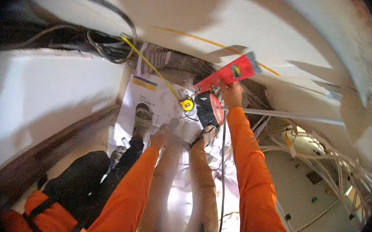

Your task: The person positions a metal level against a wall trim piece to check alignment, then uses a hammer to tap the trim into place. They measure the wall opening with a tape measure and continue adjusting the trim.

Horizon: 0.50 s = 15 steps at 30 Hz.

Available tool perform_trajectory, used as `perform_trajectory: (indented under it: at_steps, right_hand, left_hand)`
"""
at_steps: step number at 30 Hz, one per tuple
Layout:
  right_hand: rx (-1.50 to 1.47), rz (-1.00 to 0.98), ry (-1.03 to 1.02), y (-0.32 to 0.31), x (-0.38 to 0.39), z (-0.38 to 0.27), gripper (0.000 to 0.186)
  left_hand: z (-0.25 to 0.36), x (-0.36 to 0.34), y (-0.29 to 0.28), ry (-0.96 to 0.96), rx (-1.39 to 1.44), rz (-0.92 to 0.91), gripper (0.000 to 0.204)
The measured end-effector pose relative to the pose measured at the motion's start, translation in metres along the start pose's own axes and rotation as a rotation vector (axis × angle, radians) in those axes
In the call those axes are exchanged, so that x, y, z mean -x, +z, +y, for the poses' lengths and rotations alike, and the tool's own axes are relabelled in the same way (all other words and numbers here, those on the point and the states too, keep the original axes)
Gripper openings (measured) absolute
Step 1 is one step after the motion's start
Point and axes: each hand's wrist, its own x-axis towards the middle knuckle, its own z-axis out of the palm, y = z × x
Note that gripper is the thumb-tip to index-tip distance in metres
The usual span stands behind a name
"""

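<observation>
A short red spirit level (217, 76) is in my right hand (232, 95), whose fingers close round its lower edge. It slants up to the right, close to the white wall (175, 6). My left hand (159, 137) hangs lower, above my leg; its fingers are blurred, and whether it holds anything is unclear. Between the hands, a yellow tape measure (187, 104) has its blade (152, 67) drawn out toward the upper left. Just right of its case sits a black and red object (208, 108), partly behind the level.
Another person in black trousers (77, 179) crouches at lower left, one shoe (143, 115) near my left hand. Dark cable loops (106, 51) hang upper left. A pale bar (286, 114) runs right past my forearm. Loose wires (326, 158) tangle at right. Printed sheeting (133, 97) covers the floor.
</observation>
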Motion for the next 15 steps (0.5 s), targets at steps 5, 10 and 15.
perform_trajectory:
  at_steps: [5,10,15]
  right_hand:
    - [-0.005,-0.120,-0.028,-0.002,-0.024,0.032,0.016]
    - [-0.160,-0.032,0.008,0.007,-0.016,0.043,0.044]
    - [-0.201,0.220,-0.091,0.038,0.044,0.022,0.039]
  left_hand:
    - [0.066,-0.145,0.091,-0.122,0.226,0.176,0.058]
    - [0.126,-0.211,0.168,-0.404,0.027,0.350,0.106]
    - [0.047,-0.247,0.179,-0.496,-0.008,0.560,0.114]
